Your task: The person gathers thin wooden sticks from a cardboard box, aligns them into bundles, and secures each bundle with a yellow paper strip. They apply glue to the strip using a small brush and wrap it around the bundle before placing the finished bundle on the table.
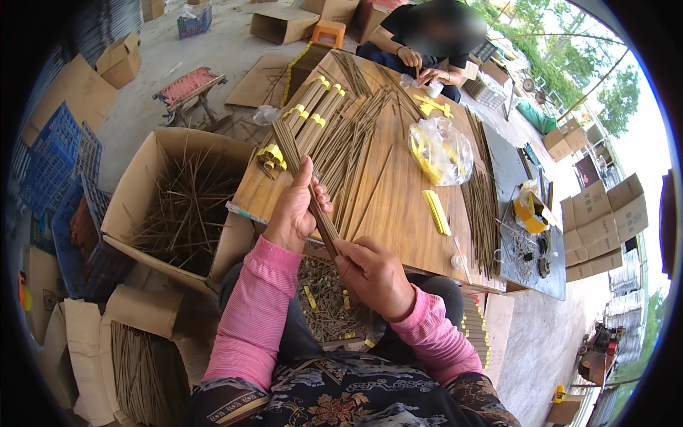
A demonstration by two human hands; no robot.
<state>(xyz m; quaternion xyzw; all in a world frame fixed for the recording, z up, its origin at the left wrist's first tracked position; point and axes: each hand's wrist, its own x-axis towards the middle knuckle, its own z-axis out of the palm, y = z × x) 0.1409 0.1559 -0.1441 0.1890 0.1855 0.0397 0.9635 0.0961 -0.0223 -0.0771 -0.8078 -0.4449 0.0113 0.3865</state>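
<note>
A bundle of thin brown sticks (324,222) slants across my lap at the table's near edge, both hands closed around it. My left hand (292,215) grips it higher up, thumb lying along the sticks. Lower down, my right hand (376,276) wraps the near end, whose tip is partly hidden. Beyond my left hand, bundles with yellow bands (310,114) lie on the wooden table (380,188). Loose sticks (356,135) spread beside them. Farther right are a clear plastic bag (441,151) with yellow strips inside and a small stack of yellow strips (436,212).
An open cardboard box (128,245) of tangled sticks stands left of the table. Another box (89,356) of sticks is at lower left. Stick scraps (327,302) lie below my hands. Across the table a person (398,35) works with both hands. A grey board (512,263) adjoins the right side.
</note>
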